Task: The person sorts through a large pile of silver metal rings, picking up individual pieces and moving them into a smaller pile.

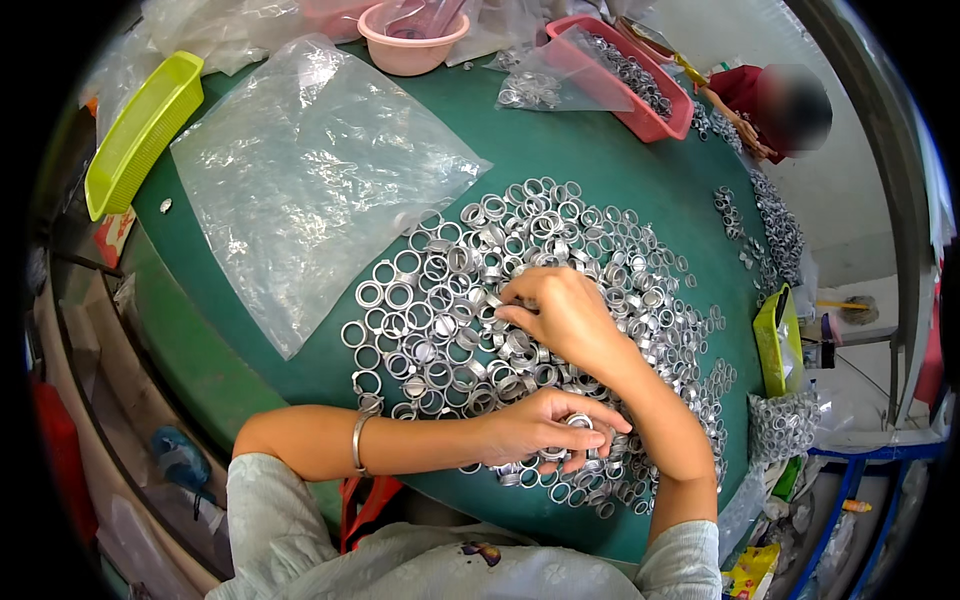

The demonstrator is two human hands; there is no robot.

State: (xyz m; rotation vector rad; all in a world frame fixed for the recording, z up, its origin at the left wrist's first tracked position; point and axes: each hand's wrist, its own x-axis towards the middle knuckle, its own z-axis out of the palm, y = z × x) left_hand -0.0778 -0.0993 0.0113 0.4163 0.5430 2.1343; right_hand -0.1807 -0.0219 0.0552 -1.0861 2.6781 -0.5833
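A wide heap of silver-grey metal rings (440,375) lies on the green tabletop in front of me. My left hand (555,425) is low over the near side of the heap, its fingers curled round a few metal rings (578,422). Farther out, my right hand (565,310) reaches into the middle of the heap. Its thumb and forefinger close at a metal ring (493,301), partly covered by the fingertips.
A clear plastic sheet or bag (320,180) lies flat left of the heap. Around the table stand a lime-green basket (145,135), a pink bowl (413,55) and a pink bin (660,120) with metal parts. A person (738,95) works at the far right.
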